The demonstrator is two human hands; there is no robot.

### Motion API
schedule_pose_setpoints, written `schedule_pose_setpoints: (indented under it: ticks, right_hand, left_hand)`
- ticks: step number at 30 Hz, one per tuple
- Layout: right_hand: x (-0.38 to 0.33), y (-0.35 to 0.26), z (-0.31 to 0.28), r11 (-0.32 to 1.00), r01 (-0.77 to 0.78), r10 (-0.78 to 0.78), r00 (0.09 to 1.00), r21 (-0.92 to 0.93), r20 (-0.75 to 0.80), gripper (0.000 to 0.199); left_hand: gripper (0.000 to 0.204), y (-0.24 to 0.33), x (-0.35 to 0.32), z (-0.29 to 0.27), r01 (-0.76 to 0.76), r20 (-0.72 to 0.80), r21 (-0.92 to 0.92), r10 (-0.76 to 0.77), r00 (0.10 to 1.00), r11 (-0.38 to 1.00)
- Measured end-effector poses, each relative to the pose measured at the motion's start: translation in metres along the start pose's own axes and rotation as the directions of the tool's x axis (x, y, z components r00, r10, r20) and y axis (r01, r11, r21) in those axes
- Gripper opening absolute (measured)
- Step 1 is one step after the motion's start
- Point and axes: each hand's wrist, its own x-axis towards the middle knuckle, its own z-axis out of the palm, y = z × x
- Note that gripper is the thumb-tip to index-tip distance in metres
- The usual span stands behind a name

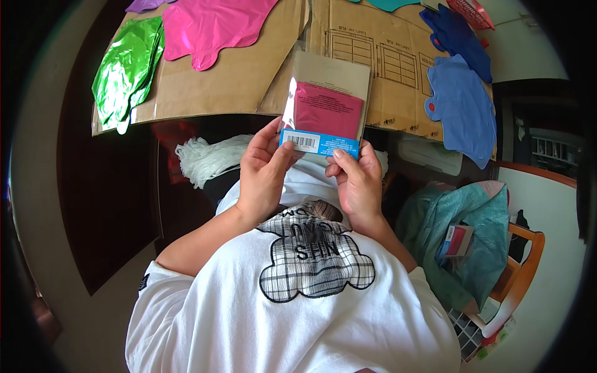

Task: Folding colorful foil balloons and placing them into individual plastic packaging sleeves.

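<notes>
White shirt [292,298] below, left hand [264,171] and right hand [354,180] both pinching packet's [326,109] lower edge between them

glossy plastic packet [324,105], matt cardboard [236,74]

I see pink packet [326,112], blue strip, frame centre; green balloon [127,68] upper left; pink balloon [211,25] top; blue balloons [460,102] upper right; brown cardboard [236,81].

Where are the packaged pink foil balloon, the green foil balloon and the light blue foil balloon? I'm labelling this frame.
packaged pink foil balloon [328,110], head view, on the pink middle of the pack.
green foil balloon [127,68], head view, on its crinkled centre.
light blue foil balloon [461,105], head view, on its flat body.
</notes>
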Motion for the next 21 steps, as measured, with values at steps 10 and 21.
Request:
schedule_pose_setpoints:
  ticks: [10, 21]
  right_hand:
    - [0.001, -0.002, -0.006, 0.995, -0.015, 0.013, 1.0, -0.097, -0.018, 0.018]
    - [0.003, 0.002, -0.014, 0.996, 0.012, -0.016, 0.999, 0.085, 0.052, 0.021]
  left_hand:
    - [0.03, 0.013, 0.005, -0.001, 0.223, -0.026, 0.003, -0.223, 0.974, 0.975]
    - [0.022, 0.004, 0.007, -0.01, 0.223, 0.138, 0.086, -0.233, 0.963, 0.971]
